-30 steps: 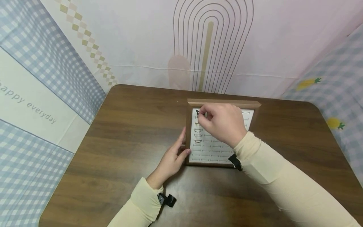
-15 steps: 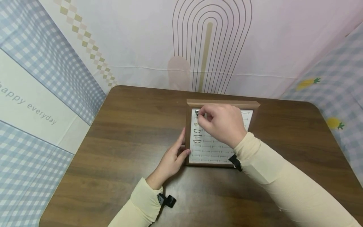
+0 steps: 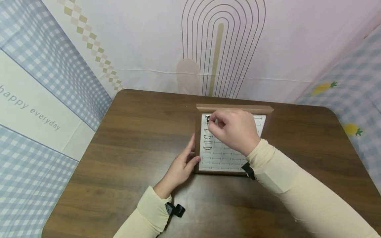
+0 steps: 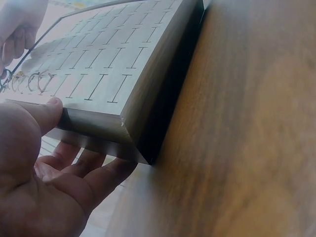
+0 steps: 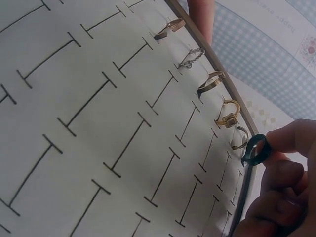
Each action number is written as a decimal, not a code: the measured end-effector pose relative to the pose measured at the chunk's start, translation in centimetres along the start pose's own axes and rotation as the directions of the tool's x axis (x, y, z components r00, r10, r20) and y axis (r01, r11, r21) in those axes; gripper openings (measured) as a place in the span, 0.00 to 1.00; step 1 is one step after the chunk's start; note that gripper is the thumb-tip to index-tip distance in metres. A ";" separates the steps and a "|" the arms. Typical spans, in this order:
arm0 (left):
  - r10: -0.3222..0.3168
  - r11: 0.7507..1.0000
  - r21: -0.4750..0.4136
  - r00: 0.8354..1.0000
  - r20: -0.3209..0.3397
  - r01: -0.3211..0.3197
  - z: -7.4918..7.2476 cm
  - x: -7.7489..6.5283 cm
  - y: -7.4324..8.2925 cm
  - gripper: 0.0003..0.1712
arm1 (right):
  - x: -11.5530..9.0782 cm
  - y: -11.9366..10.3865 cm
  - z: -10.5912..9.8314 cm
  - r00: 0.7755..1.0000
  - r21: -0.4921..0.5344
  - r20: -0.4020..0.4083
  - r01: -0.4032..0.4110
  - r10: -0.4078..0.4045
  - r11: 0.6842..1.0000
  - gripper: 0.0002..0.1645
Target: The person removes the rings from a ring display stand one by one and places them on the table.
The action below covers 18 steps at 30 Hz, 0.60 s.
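Observation:
A wood-framed ring display box (image 3: 197, 132) stands on the table, its white slotted board (image 3: 221, 160) facing up and toward me. My left hand (image 3: 177, 168) grips its left edge, thumb on the front rim, fingers against the side and back. At the board's upper left, my right hand (image 3: 236, 130) pinches a dark ring (image 5: 256, 161) between thumb and finger; it touches or nearly touches the board. Beside it in the same column sit a gold ring with a square stone (image 5: 229, 120), a silver ring (image 5: 187, 63) and a rose-gold ring (image 5: 176, 24), among several.
The brown wooden table (image 3: 134, 138) stretches around the box. A patterned cloth backdrop (image 3: 148, 43) hangs behind it, with blue checked cloth (image 3: 68, 59) at the left side. Each wrist wears a black camera strap (image 3: 175, 209).
The dark ring has tilted slightly at the right fingertips, at the same spot on the board. The left hand and the box have stayed in place.

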<state>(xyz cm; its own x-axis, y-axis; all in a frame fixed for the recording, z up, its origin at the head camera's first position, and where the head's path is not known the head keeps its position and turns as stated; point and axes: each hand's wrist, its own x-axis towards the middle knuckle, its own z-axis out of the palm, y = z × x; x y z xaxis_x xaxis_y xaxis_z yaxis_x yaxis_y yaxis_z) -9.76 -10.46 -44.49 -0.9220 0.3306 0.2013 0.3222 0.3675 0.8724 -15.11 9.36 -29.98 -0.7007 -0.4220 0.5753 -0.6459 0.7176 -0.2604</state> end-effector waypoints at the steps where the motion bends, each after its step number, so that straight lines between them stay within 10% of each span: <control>1: -0.003 1.000 0.001 1.000 0.000 0.003 0.0 0.0 0.0 0.46 | 0.0 0.0 0.0 1.000 0.003 0.000 0.001 -0.001 1.000 0.07; 18: -0.019 1.000 0.018 1.000 -0.014 0.019 -0.1 0.1 -0.1 0.45 | -1.3 0.2 -1.0 1.000 0.011 0.010 -0.010 0.010 1.000 0.07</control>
<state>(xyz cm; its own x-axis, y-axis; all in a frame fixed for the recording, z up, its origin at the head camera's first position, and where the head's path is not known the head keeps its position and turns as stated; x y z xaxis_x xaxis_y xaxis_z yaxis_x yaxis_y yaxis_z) -9.89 -10.56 -44.51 -0.9309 0.3112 0.1910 0.3083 0.3893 0.8680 -14.03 10.60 -30.05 -0.7099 -0.4208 0.5647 -0.6424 0.7155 -0.2744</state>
